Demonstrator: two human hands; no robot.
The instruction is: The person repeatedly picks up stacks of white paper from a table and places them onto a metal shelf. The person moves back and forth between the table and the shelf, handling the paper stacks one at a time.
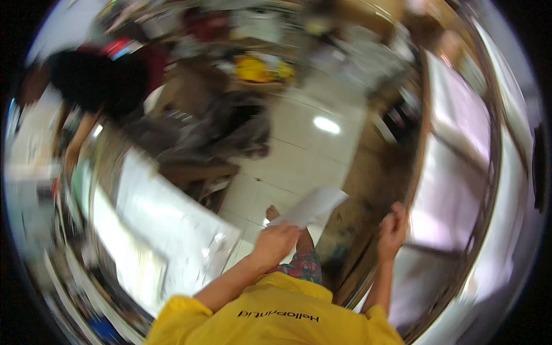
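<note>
While your left hand (278,244) is clamping fingers on a white sheet (319,206) above the floor (299,152), your right hand (392,231) is blurring, its grip unclear; a snagged edge is risking a crease.

White sheet (317,207) | thin, gently curved | near end pinched in the person's left hand (276,244) | extends forward-right of that hand
</note>
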